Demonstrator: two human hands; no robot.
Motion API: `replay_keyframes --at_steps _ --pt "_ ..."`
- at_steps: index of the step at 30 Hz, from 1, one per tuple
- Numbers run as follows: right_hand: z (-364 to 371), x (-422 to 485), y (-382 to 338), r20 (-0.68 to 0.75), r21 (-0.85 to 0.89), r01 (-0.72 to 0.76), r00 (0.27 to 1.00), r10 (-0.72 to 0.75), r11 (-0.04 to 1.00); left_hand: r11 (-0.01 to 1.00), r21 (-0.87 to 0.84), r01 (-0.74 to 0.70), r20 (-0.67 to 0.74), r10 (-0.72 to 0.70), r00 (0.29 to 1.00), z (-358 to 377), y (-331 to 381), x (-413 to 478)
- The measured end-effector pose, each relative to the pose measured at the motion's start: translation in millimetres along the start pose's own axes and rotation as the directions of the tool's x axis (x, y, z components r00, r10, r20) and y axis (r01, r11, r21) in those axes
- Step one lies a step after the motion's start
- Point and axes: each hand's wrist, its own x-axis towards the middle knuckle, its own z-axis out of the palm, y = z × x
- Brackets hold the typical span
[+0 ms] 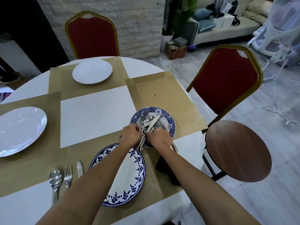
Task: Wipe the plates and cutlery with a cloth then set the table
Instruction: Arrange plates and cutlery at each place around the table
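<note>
My two bare arms reach forward over a round counter [97, 120] covered in white cloth and gold woven placemats [162, 95]. Both hands meet above a small blue-patterned plate [155, 110] at the right side of the counter. My left hand [130, 134] is curled round a bundle of cutlery [146, 122], spoon bowls and a knife blade fanning out away from me over the plate and handles sticking out below my fist. My right hand [159, 138] is just beside it, touching the same bundle, fingers curled onto the handles.

Nearer to me, partly under my left forearm, lies a larger white plate with a blue border [141, 168]. To its left a spoon [56, 177], a fork [68, 175] and a knife [80, 168] lie side by side. A dark cloth [168, 169] sits at the counter's right edge, under my right forearm. Two plain white plates rest at other places, one at the far side [92, 71] and one at the left [19, 130].
</note>
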Motion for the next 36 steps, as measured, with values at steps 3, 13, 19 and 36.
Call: replay_keyframes --at_steps 3,13,19,36 --pt "0.6 6.6 -1.3 0.071 0.163 -0.093 0.994 0.083 0.982 0.999 -0.034 0.027 0.031 -0.026 0.999 -1.7 -4.2 -0.1" --pt "-16.2 -7.9 10.5 0.290 0.580 -0.263 0.951 0.106 0.771 0.977 -0.204 0.063 0.077 -0.049 0.996 -5.8 -8.2 -8.2" --pt "-27.9 -34.5 2.3 0.302 0.717 -0.287 0.949 0.088 0.635 0.907 -0.411 0.092 0.148 -0.033 0.988 -19.5 -19.8 -17.2" --pt "77.4 -158.0 -149.0 -0.017 0.800 0.074 0.995 -0.100 0.595 0.804 -0.585 0.112 0.036 -0.112 0.993 -167.5 -189.8 -99.7"
